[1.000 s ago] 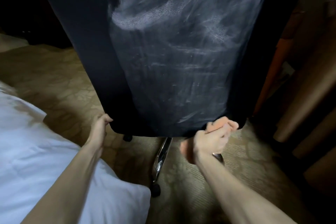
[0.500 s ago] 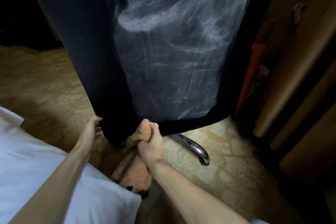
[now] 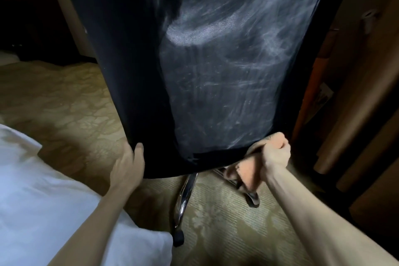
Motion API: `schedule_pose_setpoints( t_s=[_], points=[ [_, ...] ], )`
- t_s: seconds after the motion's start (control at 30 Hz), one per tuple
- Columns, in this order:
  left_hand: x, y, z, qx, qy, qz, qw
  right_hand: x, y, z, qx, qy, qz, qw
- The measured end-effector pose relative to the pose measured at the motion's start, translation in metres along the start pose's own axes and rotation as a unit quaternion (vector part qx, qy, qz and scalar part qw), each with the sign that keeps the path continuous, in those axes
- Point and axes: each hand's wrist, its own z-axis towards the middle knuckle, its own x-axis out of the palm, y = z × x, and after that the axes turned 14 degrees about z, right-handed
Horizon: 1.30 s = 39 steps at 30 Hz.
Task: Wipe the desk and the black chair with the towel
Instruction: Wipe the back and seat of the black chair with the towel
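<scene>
Hotel-like bedroom: white bedding (image 3: pixel 43 190), patterned carpet (image 3: pixel 71 101), wheeled black chair (image 3: pixel 133 49).

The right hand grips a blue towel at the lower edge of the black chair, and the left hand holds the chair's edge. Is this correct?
Only the colour is wrong: the towel is peach-orange, as the head view shows. The right hand grips it at the lower edge of the black chair; the left hand holds that edge.

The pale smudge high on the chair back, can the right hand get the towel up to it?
Probably yes. The right hand grips the towel at the bottom edge of the black chair, and nothing covers the surface up to the pale smudge.
</scene>
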Motion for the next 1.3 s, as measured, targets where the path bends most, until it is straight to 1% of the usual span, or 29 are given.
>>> schedule_pose_setpoints(
  t_s=[0.1, 0.17, 0.2, 0.23, 0.27, 0.3, 0.33, 0.37, 0.4, 0.47, 0.5, 0.53, 0.57, 0.63, 0.67, 0.77, 0.9, 1.0, 1.13, 1.2, 1.27, 1.3],
  points=[
    [0.002, 0.001, 0.001, 0.007, 0.006, -0.018, 1.000, 0.029, -0.029, -0.042, 0.006, 0.019, 0.003, 1.000],
    [0.004, 0.005, 0.005, 0.020, 0.007, -0.055, 0.998, 0.052, -0.054, -0.077, -0.019, 0.014, -0.040, 0.999],
    [0.005, 0.008, 0.008, 0.028, 0.009, -0.071, 0.997, 0.063, -0.059, -0.100, -0.015, 0.016, -0.048, 0.999],
    [0.005, 0.010, 0.010, 0.036, 0.009, -0.086, 0.996, 0.073, -0.061, -0.125, 0.009, 0.031, -0.042, 0.999],
    [0.006, 0.011, 0.012, 0.042, 0.008, -0.096, 0.994, 0.082, -0.063, -0.147, 0.027, 0.059, -0.033, 0.997],
    [0.005, 0.011, 0.013, 0.044, 0.008, -0.100, 0.994, 0.090, -0.070, -0.166, 0.026, 0.097, -0.030, 0.995],
    [0.005, 0.011, 0.015, 0.040, 0.007, -0.098, 0.994, 0.096, -0.077, -0.182, 0.003, 0.138, -0.034, 0.990],
    [0.005, 0.012, 0.018, 0.032, 0.007, -0.100, 0.994, 0.101, -0.086, -0.191, -0.013, 0.188, -0.032, 0.981],
    [0.005, 0.013, 0.021, 0.022, 0.008, -0.104, 0.994, 0.104, -0.092, -0.199, -0.003, 0.243, -0.027, 0.970],
    [0.005, 0.014, 0.024, 0.002, 0.012, -0.122, 0.992, 0.099, -0.097, -0.202, 0.066, 0.327, 0.018, 0.942],
    [0.004, 0.014, 0.025, -0.002, 0.011, -0.130, 0.991, 0.093, -0.096, -0.198, 0.102, 0.337, 0.068, 0.933],
    [0.004, 0.014, 0.025, -0.002, 0.010, -0.133, 0.991, 0.083, -0.094, -0.189, 0.127, 0.314, 0.115, 0.934],
    [0.004, 0.014, 0.023, 0.000, 0.008, -0.135, 0.991, 0.071, -0.092, -0.176, 0.139, 0.267, 0.143, 0.943],
    [0.003, 0.015, 0.020, 0.007, 0.011, -0.137, 0.991, 0.043, -0.083, -0.144, 0.116, 0.167, 0.165, 0.965],
    [0.003, 0.015, 0.018, 0.012, 0.013, -0.137, 0.990, 0.030, -0.077, -0.127, 0.078, 0.126, 0.165, 0.975],
    [0.000, 0.011, 0.013, 0.025, 0.016, -0.137, 0.990, -0.005, -0.043, -0.078, -0.028, 0.047, 0.103, 0.993],
    [-0.003, 0.007, 0.009, 0.021, 0.019, -0.141, 0.990, -0.036, 0.003, -0.008, -0.114, -0.031, 0.003, 0.993],
    [-0.001, 0.009, 0.009, 0.022, 0.015, -0.142, 0.989, -0.044, 0.025, 0.031, -0.136, -0.035, -0.049, 0.989],
    [0.001, 0.011, 0.013, 0.028, 0.018, -0.140, 0.990, -0.023, 0.022, 0.035, -0.112, 0.041, -0.134, 0.984],
    [0.002, 0.010, 0.012, 0.031, 0.014, -0.139, 0.990, -0.003, 0.005, 0.011, -0.139, 0.063, -0.169, 0.974],
    [0.003, 0.010, 0.011, 0.035, 0.007, -0.143, 0.989, 0.021, -0.014, -0.025, -0.197, 0.039, -0.138, 0.970],
    [0.003, 0.010, 0.011, 0.038, 0.008, -0.145, 0.989, 0.031, -0.022, -0.047, -0.210, 0.036, -0.106, 0.971]
  ],
)
